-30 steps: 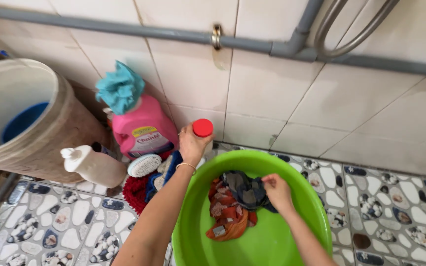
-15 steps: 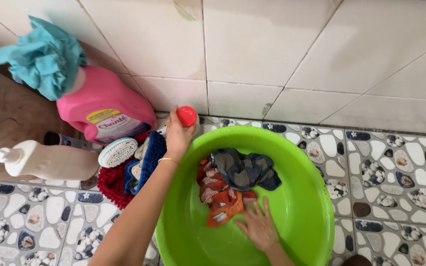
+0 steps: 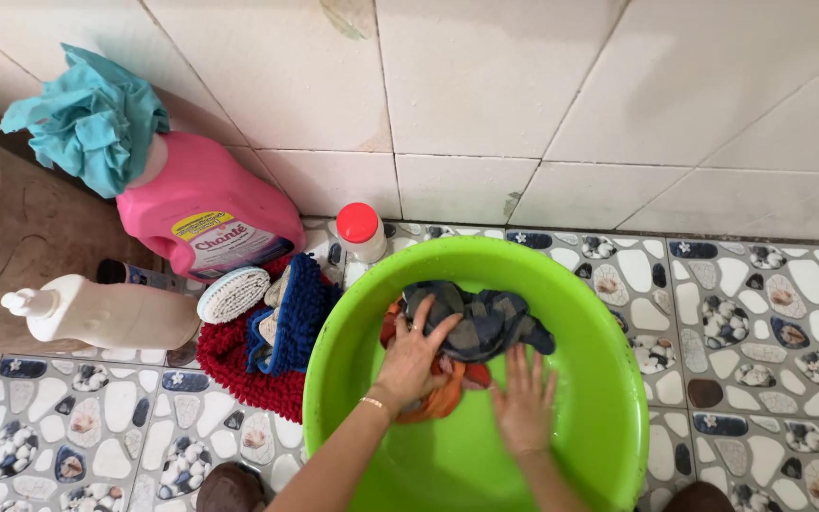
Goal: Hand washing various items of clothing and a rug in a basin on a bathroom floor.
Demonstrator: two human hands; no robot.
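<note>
Fingers of the right hand (image 3: 525,406) lie spread and flat, pressing down at the near edge of the wet clothes (image 3: 471,332); nothing is gripped between them. Just left of it, the left hand (image 3: 411,358) rests on top of the same heap, its fingers also apart and curled lightly over the dark cloth, with a thin gold bangle (image 3: 373,405) at the wrist. Both hands sit inside the bright green basin (image 3: 609,417), which stands on the pebble-patterned floor tiles (image 3: 760,322) and takes up the near middle of the scene. The clothes lie bunched in the basin's middle, a dark blue-grey piece on top and orange and red ones under it.

Left of the basin, touching its rim, is a red shaggy mat (image 3: 239,365) with a blue mitt (image 3: 294,318) and a white scrub brush (image 3: 232,294) on it. Further left a white pump bottle (image 3: 106,313) lies on its side. Beyond these stands a pink detergent jug (image 3: 206,213) with a teal cloth (image 3: 92,118) draped on its top. A small red-capped bottle (image 3: 360,232) stands just past the basin's far rim, against the white tiled wall (image 3: 542,85).
</note>
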